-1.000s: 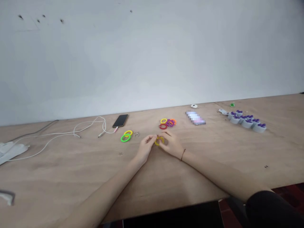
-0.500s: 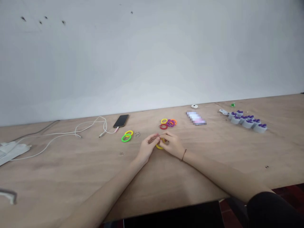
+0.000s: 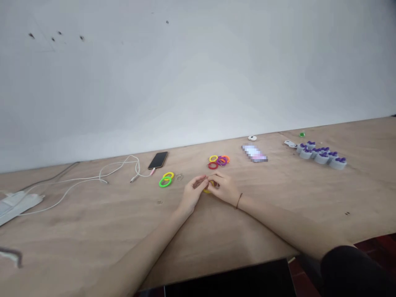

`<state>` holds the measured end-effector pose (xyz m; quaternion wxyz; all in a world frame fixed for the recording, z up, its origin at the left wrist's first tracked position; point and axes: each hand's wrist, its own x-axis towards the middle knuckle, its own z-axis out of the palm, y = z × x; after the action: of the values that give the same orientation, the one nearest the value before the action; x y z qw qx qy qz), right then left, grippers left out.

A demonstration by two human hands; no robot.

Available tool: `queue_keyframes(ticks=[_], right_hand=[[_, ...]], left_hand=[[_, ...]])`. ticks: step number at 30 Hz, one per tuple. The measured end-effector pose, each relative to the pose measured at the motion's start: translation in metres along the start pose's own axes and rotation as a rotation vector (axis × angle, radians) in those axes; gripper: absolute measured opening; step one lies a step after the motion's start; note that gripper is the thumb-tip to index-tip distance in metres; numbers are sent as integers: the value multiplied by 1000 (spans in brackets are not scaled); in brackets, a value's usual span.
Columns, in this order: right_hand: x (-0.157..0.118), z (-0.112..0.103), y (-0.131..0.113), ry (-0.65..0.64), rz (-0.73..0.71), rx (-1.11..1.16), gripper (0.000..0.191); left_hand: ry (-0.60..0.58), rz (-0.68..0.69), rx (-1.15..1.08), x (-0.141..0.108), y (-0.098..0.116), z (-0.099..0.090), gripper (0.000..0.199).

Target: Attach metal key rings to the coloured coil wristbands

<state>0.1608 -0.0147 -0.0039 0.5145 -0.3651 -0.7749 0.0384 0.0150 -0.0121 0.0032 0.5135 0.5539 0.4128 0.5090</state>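
Left hand [image 3: 191, 194] and right hand [image 3: 226, 189] pinch a yellow coil [image 3: 208, 191]; purple-topped tubs [image 3: 322, 158] stand at right.

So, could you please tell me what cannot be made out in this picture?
All in the head view:
Yellow coil ring: partly hidden by the right hand.
Fingertip contact: the left hand and right hand overlap, hiding what they pinch.
Metal rings: too small to count.
Phone at right: screen pixelated.
White object at far left: cut off by the edge.

The right hand [image 3: 225, 189] partly hides the yellow coil [image 3: 207, 191].
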Motion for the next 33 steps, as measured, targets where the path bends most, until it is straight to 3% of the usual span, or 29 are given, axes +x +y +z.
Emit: queue_keyframes(ticks=[9, 16, 21, 24, 28, 33], right_hand=[[3, -1, 1, -9, -88, -281, 10], [1, -2, 2, -43, -162, -373, 13], [1, -3, 4, -123, -208, -367, 19], [1, -3, 6, -144, -237, -392, 20], [-1, -3, 6, -153, -234, -354, 19], [4, -9, -2, -27, -23, -105, 15]], left_hand=[[40, 81, 148, 2, 0, 2, 28], [41, 96, 143, 3, 2, 5, 30], [219, 235, 428, 0, 7, 4, 18], [126, 240, 566, -4, 12, 4, 12], [28, 208, 538, -8, 17, 5, 19], [6, 203, 521, -6, 21, 1, 19]])
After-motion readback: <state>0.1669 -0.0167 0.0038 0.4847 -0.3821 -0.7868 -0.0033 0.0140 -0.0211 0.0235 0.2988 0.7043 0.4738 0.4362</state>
